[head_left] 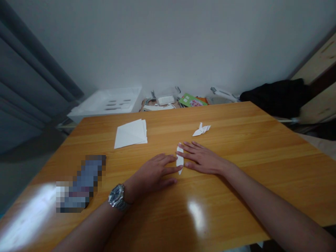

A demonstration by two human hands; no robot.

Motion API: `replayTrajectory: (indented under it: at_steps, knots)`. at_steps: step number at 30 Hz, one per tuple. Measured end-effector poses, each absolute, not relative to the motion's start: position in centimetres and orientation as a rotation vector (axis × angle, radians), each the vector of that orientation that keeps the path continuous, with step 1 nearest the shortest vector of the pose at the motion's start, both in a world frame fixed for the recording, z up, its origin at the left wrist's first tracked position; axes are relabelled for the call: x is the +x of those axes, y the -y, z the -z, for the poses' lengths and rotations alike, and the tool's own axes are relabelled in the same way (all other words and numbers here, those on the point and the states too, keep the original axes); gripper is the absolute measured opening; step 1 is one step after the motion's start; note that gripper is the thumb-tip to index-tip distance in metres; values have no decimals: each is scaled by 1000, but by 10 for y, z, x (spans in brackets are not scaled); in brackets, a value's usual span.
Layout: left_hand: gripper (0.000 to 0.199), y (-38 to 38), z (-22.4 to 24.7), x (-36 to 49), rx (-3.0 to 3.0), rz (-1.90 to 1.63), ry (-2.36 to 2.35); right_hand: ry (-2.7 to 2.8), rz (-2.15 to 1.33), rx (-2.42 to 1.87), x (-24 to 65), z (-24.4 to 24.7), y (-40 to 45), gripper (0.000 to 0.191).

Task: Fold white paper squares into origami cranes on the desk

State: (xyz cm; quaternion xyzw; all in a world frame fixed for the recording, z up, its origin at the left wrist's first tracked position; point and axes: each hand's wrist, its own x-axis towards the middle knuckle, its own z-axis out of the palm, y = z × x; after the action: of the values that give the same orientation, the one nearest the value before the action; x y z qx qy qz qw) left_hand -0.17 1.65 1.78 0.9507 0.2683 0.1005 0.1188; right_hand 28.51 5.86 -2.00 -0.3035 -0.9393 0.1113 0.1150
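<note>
Flattening stage, apparently: the folded white paper strip [180, 161] lies on the wooden counter [154, 224] between the left hand [154, 172] and right hand [204, 156], both spread with fingers touching it, and any further crease would call for steadying one end while lifting an edge.

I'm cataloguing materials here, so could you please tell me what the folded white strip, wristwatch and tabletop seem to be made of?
Folded white strip: probably matte paper, being thin, pointed and without shine. Wristwatch: likely polished metal, as case and band gleam silver. Tabletop: glossy wood or wood-look laminate; grain streaks and bright reflections show, but not which.
</note>
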Motion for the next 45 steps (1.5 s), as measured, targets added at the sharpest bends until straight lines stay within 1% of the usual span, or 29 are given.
replayTrajectory:
  at_steps: [5,11,16,23,26,33,39,45]
  knots:
    - [43,-17,-15,-1,2778,-317,-792,2734,-295,-971,281,19,-56,53]
    - [44,-19,-11,-1,2793,-307,-800,2650,-252,-1118,273,23,-54,57]
    - [43,-20,-8,2,2807,-310,-819,2585,-344,-1083,275,17,-55,60]
    - [43,-21,-4,4,2839,-377,-819,2521,-376,-810,279,12,-56,35]
    - [43,-22,-4,5,2827,-391,-824,2527,-386,-794,279,16,-56,34]
    - [33,-26,0,12,2758,-554,-1011,2511,-368,-763,275,17,-56,34]
    - [40,-27,5,15,2686,-601,-1062,2511,-325,-790,269,18,-56,29]
    - [40,-28,6,14,2586,-640,-1046,2506,-204,-762,262,18,-54,24]
